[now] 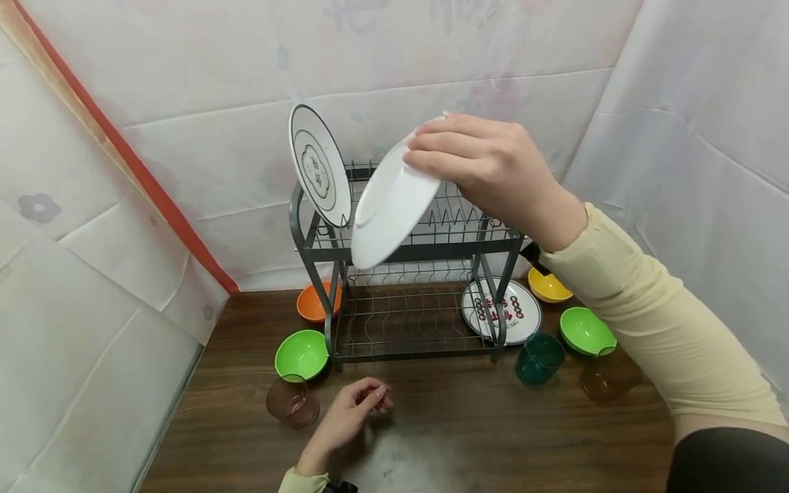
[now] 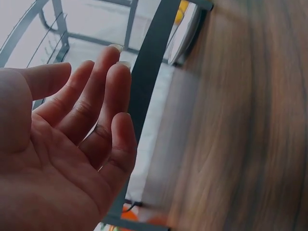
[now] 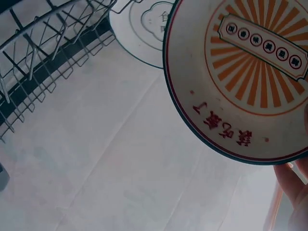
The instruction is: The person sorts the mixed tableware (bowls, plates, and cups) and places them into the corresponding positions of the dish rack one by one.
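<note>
My right hand [image 1: 477,161] grips the upper rim of a white plate [image 1: 394,205], which hangs tilted above the front of the upper rack tier. Its printed face, with orange rays and red lettering, shows in the right wrist view as a decorated plate [image 3: 260,57]. A second plate [image 1: 320,168] with a dark rim and grey pattern stands upright at the left end of the dish rack [image 1: 413,252]. My left hand [image 1: 353,414], fingers loosely bent and holding nothing, is low over the table in front of the rack; its palm [image 2: 53,163] faces the left wrist camera.
Left of the rack are an orange bowl [image 1: 314,302], a green bowl [image 1: 301,355] and a pinkish glass [image 1: 292,404]. On the right are a red-lettered plate [image 1: 520,311], a yellow bowl [image 1: 548,286], another green bowl [image 1: 585,331], a teal glass [image 1: 539,359] and a brownish glass [image 1: 604,376].
</note>
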### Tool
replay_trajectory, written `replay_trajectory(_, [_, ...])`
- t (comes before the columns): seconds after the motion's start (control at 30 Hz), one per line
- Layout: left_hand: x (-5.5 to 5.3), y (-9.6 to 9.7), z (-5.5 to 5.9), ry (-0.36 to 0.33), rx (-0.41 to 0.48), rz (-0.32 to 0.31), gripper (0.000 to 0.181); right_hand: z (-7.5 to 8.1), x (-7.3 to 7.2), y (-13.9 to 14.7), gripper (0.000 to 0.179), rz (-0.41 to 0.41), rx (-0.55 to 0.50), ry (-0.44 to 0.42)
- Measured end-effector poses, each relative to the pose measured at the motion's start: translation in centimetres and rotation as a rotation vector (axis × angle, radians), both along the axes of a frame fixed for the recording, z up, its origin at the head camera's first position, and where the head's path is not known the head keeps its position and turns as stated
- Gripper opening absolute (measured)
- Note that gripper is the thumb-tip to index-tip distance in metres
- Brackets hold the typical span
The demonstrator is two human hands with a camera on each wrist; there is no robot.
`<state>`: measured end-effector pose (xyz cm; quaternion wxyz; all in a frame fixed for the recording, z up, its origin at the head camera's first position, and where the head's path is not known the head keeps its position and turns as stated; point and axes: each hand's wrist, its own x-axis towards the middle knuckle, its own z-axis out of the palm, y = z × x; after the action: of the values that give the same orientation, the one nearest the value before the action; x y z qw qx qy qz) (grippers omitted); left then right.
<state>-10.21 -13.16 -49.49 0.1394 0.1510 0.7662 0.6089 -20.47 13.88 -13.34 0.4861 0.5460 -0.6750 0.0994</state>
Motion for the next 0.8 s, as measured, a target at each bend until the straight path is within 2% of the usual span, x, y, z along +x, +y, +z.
replay_trajectory(0.3, [0.3, 1.9, -1.2, -0.007, 0.042, -0.094, 0.031, 0.2, -3.6, -2.2, 0.016, -0.062, 0.053, 0.111])
replay_trajectory(0.5, [0.6, 3.2, -1.5, -0.023, 0.064, -0.143, 0.031, -0.2, -5.5, -2.9, 0.017, -0.117, 0.11, 0.134])
replay_trajectory(0.63, [0.6, 3.9, -1.5, 0.002, 0.094, -0.168, 0.03, -0.4, -6.4, -3.2, 0.019, -0.159, 0.148, 0.15])
replay_trajectory(0.8, [0.6, 4.3, -1.4, -0.021, 0.11, -0.184, 0.028, -0.4, -6.9, -3.4, 0.022, -0.193, 0.19, 0.139])
